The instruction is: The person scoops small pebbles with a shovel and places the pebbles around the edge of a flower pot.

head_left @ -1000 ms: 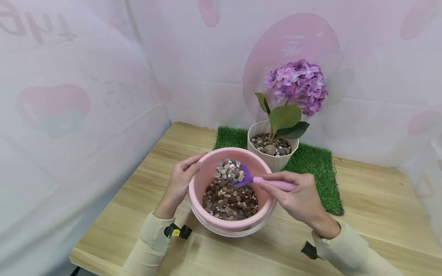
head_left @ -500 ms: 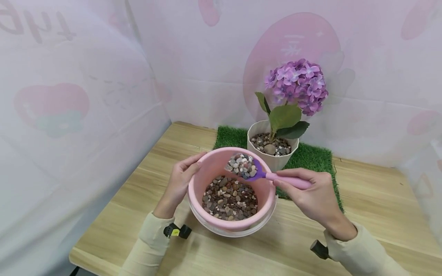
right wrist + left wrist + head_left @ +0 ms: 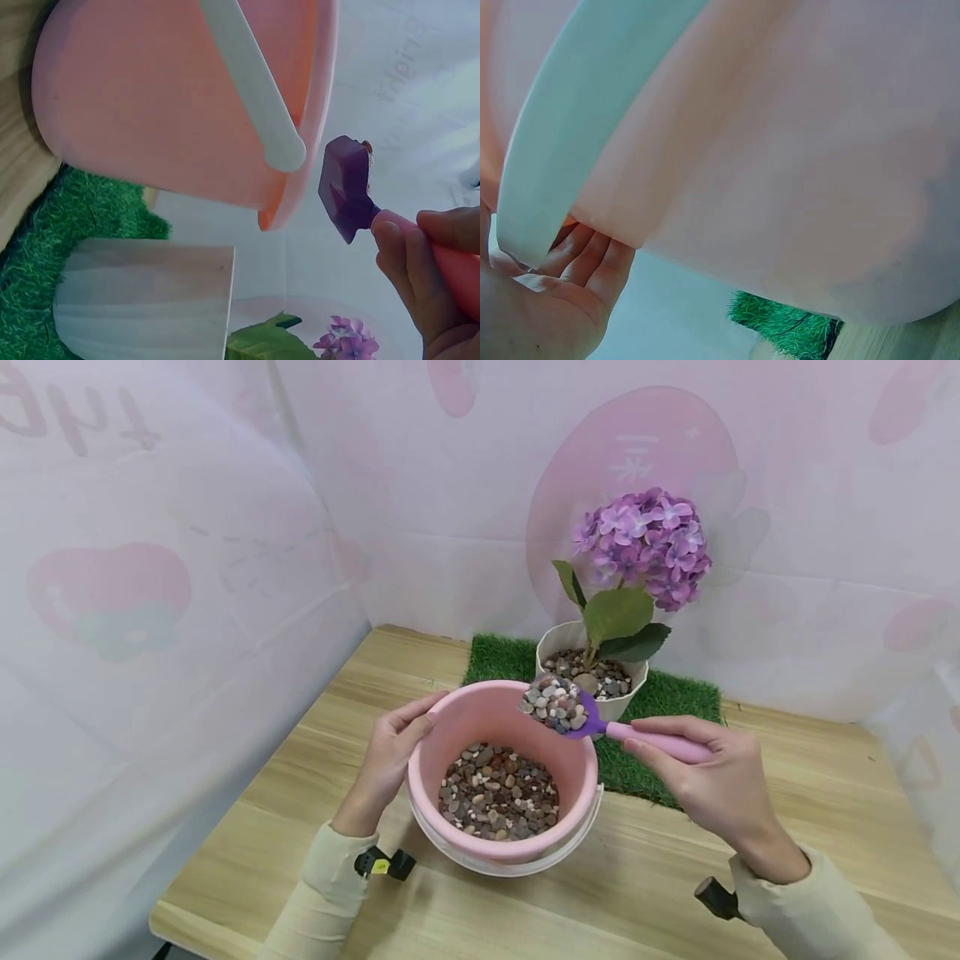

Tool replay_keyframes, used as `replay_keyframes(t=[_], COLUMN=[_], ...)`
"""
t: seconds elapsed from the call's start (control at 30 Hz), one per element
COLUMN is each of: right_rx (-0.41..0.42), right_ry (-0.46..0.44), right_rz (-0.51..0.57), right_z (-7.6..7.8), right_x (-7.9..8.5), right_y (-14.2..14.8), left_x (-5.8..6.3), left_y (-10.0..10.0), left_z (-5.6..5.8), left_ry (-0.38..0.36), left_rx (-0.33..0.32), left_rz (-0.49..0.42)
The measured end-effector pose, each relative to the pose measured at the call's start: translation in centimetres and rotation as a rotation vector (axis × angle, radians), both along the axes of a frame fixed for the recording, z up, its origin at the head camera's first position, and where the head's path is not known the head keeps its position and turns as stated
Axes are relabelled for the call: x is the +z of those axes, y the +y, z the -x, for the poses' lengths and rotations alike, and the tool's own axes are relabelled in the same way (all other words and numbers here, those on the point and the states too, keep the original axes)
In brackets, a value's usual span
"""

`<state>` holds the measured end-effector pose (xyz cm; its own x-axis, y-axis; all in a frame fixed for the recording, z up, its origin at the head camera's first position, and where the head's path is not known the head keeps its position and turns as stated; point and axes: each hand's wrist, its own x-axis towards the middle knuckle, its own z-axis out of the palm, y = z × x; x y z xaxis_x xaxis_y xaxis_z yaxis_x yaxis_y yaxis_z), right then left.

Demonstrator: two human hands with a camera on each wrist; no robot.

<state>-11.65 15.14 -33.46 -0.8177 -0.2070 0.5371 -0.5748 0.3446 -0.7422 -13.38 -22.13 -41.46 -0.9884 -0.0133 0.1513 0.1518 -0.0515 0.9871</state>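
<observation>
My left hand (image 3: pixel 386 760) holds the left rim of a pink bucket (image 3: pixel 472 718), whose bottom is covered with mixed pebbles (image 3: pixel 498 793). In the left wrist view, curled fingers (image 3: pixel 606 266) show at the rim, near the bucket's white handle (image 3: pixel 577 112). My right hand (image 3: pixel 720 789) grips the pink handle of a toy shovel (image 3: pixel 607 727) between thumb and fingers. Heaped pebbles (image 3: pixel 557 703) fill the shovel's purple blade, which is over the bucket's far right rim and overlaps the flowerpot in the head view. The right wrist view shows the blade (image 3: pixel 346 184) level, above the rim.
Behind the bucket, a white flowerpot (image 3: pixel 549 643) with pebbles and a purple hydrangea (image 3: pixel 648 543) stands on a green turf mat (image 3: pixel 682 693). The wooden table (image 3: pixel 300 793) meets printed cloth walls (image 3: pixel 420 493) at the back and left.
The right hand has moved right and slightly away with the loaded shovel, carrying it from inside the bucket to over its far right rim. The left hand and bucket have stayed put.
</observation>
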Motion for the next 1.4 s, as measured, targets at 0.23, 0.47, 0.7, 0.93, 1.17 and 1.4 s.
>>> replay_keyframes(t=[0.23, 0.47, 0.7, 0.93, 1.17, 1.4], right_rx=[-0.066, -0.112, -0.149, -0.222, -0.236, -0.247], right_ry=[0.023, 0.073, 0.016, 0.000, -0.009, -0.077], right_rz=[-0.002, -0.001, 0.012, -0.031, -0.031, -0.049], right_z=[0.5, 1.4, 2.2, 3.3, 4.8, 6.3], right_x=[0.7, 0.8, 0.8, 0.6, -0.1, -1.0], right_y=[1.0, 2.0, 2.7, 3.0, 2.8, 2.1], left_x=[0.0, 0.1, 0.2, 0.1, 0.1, 0.0], left_y=[0.0, 0.0, 0.0, 0.0, -0.1, -0.1], left_z=[0.0, 0.0, 0.0, 0.0, 0.0, 0.0], left_ry=[-0.002, -0.003, 0.005, 0.005, 0.010, 0.024], left_rx=[-0.006, -0.007, -0.011, -0.009, -0.011, -0.016], left_rz=[-0.004, -0.002, -0.005, -0.004, -0.005, -0.004])
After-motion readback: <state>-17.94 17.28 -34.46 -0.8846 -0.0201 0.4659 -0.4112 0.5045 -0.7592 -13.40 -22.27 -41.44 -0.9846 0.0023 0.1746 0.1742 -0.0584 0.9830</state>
